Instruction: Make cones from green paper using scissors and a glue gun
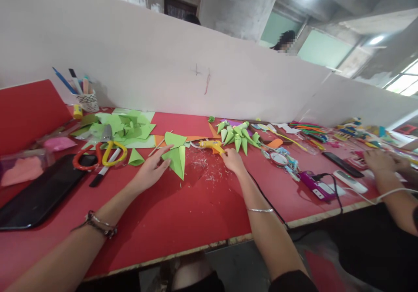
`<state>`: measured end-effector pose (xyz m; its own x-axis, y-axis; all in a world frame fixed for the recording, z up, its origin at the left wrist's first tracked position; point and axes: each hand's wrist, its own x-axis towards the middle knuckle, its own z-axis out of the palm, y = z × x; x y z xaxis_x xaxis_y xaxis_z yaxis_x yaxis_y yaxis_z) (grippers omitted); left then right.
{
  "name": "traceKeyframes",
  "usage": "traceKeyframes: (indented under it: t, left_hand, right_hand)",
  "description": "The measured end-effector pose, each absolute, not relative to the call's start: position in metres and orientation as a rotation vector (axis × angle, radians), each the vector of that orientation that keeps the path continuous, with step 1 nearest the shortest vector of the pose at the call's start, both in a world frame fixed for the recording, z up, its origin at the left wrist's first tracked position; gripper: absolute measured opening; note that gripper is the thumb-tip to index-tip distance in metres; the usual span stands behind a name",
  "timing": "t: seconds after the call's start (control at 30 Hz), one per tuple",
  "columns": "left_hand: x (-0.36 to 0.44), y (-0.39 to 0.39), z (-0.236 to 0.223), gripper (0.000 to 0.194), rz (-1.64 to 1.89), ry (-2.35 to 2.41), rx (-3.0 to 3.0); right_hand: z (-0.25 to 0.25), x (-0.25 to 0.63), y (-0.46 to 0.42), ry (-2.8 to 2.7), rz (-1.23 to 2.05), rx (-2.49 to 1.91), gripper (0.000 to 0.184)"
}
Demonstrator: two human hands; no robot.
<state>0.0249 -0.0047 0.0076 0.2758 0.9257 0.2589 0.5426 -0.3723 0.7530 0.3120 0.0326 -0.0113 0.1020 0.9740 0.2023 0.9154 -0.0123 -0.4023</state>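
Note:
My right hand is wrapped round the handle of a yellow hot glue gun, whose nozzle points left. My left hand reaches in from the left, thumb and index finger apart, fingertips at the edge of green paper pieces. One is a folded, pointed piece; another green piece sits just above it. The glue gun's tip is a little to the right of this paper. A small rolled green paper cone lies beside my left hand. Several finished-looking green cones are clustered behind my right hand.
Scissors with red and yellow handles, a marker and a black tablet-like slab lie left. Green paper sheets are piled behind. A purple power strip with cables lies right, near a co-worker's hands. A white partition stands behind.

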Motion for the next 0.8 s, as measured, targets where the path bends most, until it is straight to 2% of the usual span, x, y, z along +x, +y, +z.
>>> traceKeyframes:
  t: [0.23, 0.4, 0.57, 0.8]
  left_hand:
    - [0.024, -0.007, 0.009, 0.048, 1.083, 1.314, 1.864]
    - [0.024, -0.008, 0.011, 0.047, 1.143, 1.308, 1.801]
    - [0.023, -0.007, 0.011, 0.047, 1.180, 1.290, 1.794]
    - [0.021, -0.004, 0.006, 0.046, 1.183, 1.250, 1.775]
  right_hand:
    - [-0.004, 0.305, 0.030, -1.938, 0.247, -1.780, 0.017]
    - [-0.003, 0.297, 0.024, -1.993, 0.369, -1.677, 0.036]
    - [-0.005, 0.297, 0.025, -2.026, 0.392, -1.684, 0.016]
    - [-0.006, 0.294, 0.029, -1.920, 0.308, -1.627, 0.019]
